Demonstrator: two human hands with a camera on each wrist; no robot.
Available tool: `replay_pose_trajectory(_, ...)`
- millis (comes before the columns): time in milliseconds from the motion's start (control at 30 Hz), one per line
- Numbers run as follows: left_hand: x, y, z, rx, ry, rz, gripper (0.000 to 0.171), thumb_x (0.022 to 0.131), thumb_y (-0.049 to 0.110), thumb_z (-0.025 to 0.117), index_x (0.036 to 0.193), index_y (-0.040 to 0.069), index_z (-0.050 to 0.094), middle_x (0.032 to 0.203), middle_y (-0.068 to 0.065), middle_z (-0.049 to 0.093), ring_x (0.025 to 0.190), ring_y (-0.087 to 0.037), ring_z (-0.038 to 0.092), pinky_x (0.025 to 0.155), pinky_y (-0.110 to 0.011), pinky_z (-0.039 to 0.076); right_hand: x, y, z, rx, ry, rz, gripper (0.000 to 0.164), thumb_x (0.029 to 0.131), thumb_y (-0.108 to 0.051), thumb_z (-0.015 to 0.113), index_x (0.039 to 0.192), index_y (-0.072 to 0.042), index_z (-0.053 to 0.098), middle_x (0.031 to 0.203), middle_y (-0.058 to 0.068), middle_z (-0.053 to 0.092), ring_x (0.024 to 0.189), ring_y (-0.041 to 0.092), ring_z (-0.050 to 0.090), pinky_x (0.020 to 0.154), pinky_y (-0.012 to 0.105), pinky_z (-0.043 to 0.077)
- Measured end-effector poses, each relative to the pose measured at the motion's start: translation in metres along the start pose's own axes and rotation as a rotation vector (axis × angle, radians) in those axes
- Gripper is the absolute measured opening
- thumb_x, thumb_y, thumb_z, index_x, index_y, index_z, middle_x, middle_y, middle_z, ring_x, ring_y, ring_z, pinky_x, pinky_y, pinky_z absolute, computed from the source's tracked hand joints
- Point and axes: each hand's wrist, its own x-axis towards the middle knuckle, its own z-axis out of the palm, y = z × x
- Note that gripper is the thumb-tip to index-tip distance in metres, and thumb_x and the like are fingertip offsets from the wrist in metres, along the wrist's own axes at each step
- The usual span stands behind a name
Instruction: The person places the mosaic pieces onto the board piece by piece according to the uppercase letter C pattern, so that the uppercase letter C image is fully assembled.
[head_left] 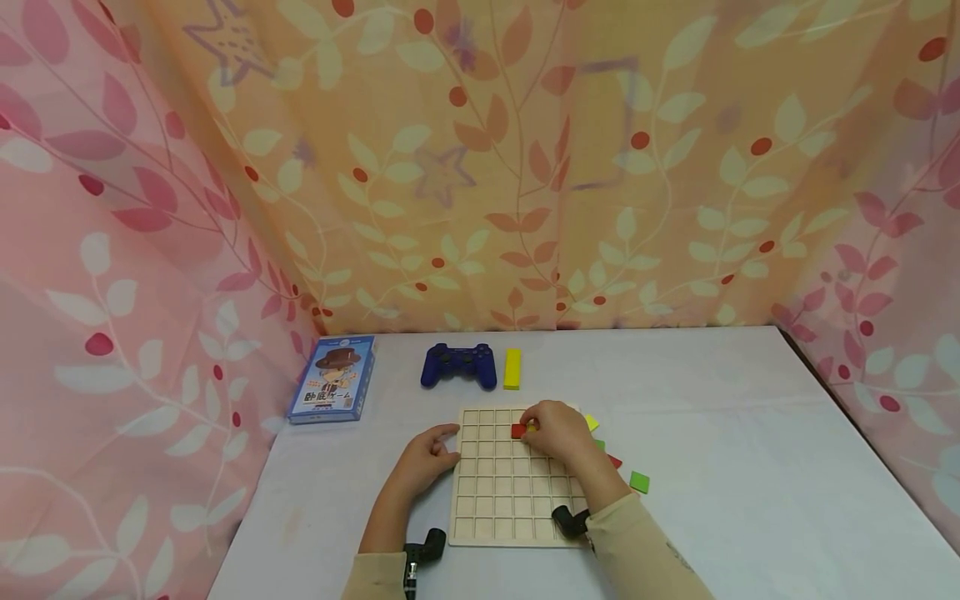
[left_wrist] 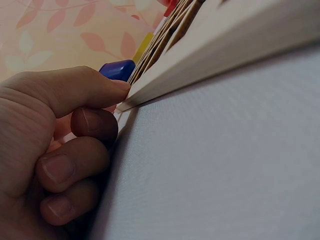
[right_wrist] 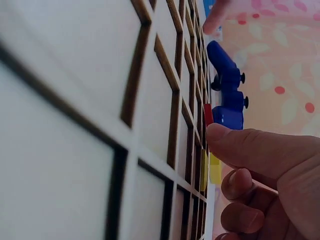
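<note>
Wooden grid (head_left: 517,542): while its edge was touched by the relaxed left hand (head_left: 426,457), square cells (head_left: 503,487) were seen.
Right hand (head_left: 558,432): grip couldn't be told.

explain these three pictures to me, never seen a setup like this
There's no machine here: someone is working bare-handed. The wide picture comes from a camera worn on the head; the two close ones come from cameras on the left and right wrists. On the white table lie a board, a controller, a yellow block, a box and loose tiles. The left hand touches the board's left edge. The right hand is over the board, by a red tile and a yellow tile; whether its grip has either, I can't tell.
</note>
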Motion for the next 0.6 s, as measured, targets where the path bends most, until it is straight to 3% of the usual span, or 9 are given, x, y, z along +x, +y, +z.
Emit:
replay_pose_trajectory(167,-0.0009,-0.0001,0.0005,0.009,0.001,0.013,0.052,0.089,0.014,0.078,0.138,0.009,0.064,0.063,0.003,0.054,0.056,-0.012,0.046,0.053,-0.027,0.038,0.0005,0.0015,0.0015,-0.003,0.004,0.013,0.018,0.081,-0.019,0.084,0.098,-0.017,0.081,0.087,-0.004,0.069,0.078,0.016,0.058,0.070,0.038,0.049)
replay_pose_trajectory(333,-0.0007,-0.0001,-0.0003,0.003,-0.013,0.049,0.053,0.090,0.011,0.077,0.140,0.007,0.062,0.062,0.003,0.054,0.054,-0.011,0.045,0.051,-0.026,0.037,0.0000,0.0029,0.0013,0.013,0.000,0.035,0.020,0.080,-0.021,0.086,0.099,-0.019,0.082,0.089,-0.003,0.071,0.078,0.016,0.059,0.068,0.037,0.049)
replay_pose_trajectory(600,0.0001,-0.0009,0.0000,-0.013,-0.018,0.034,0.053,0.090,0.012,0.077,0.141,0.006,0.061,0.063,0.003,0.054,0.054,-0.011,0.045,0.051,-0.026,0.037,-0.0006,0.0059,0.0024,0.036,-0.012,0.086,0.024,0.079,-0.026,0.088,0.103,-0.024,0.084,0.106,0.000,0.076,0.099,0.027,0.068,0.073,0.040,0.053)
